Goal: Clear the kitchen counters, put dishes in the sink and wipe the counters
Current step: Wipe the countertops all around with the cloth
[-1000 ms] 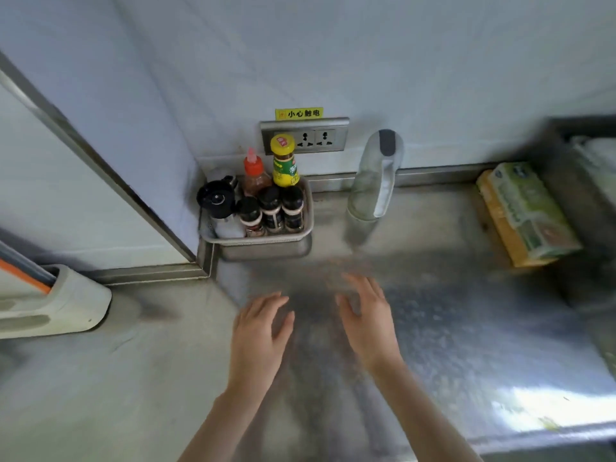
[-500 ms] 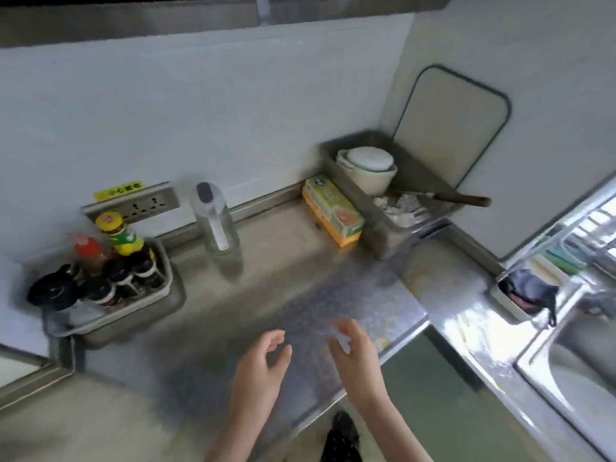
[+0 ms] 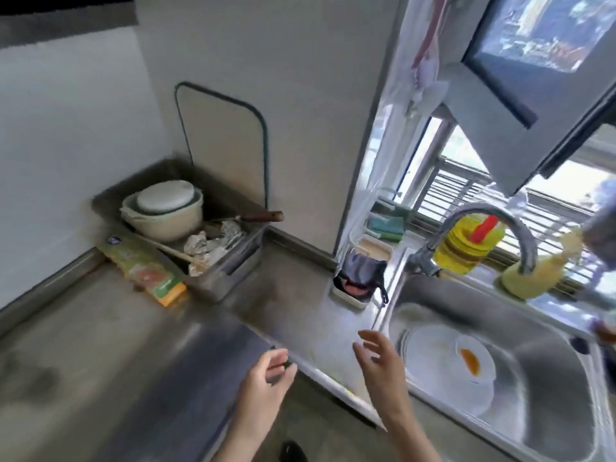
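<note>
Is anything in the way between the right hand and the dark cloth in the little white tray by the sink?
Nothing visible. The right hand hovers open above the counter edge, and only bare steel lies between it and the dark cloth in its white tray.

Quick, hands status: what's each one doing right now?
Left hand: open, fingers loosely curled, holding nothing.
Right hand: open, empty, near the sink.
</note>
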The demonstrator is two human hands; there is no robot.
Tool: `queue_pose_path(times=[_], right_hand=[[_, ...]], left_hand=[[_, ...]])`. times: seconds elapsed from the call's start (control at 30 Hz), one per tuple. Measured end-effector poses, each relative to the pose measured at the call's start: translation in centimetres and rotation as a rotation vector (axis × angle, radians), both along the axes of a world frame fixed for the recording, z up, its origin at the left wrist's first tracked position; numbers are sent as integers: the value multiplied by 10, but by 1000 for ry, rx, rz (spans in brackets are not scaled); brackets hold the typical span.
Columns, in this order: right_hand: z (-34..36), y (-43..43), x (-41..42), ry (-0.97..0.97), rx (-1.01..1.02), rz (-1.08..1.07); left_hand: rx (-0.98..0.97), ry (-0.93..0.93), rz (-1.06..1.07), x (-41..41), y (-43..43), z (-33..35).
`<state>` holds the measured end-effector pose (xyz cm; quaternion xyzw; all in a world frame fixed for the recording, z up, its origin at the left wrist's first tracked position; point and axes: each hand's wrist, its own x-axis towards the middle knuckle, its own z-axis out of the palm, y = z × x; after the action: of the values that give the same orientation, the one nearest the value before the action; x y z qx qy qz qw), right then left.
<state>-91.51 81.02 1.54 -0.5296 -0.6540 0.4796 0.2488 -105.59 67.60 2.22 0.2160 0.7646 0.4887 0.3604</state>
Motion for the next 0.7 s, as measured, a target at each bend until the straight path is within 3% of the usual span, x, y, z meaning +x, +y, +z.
queue_pose_path(times=[0.23, 0.47, 0.57, 0.7], right_hand=[[17, 88, -4, 59, 82, -80], [17, 94, -13, 23, 95, -73], [18, 78, -5, -43, 107, -71], [18, 59, 12, -78, 60, -118]], left_hand=[[168, -114, -19, -15, 120, 54], [108, -410, 95, -16, 228, 82], [81, -412, 163, -17, 235, 72], [-27, -364, 83, -15, 240, 61]])
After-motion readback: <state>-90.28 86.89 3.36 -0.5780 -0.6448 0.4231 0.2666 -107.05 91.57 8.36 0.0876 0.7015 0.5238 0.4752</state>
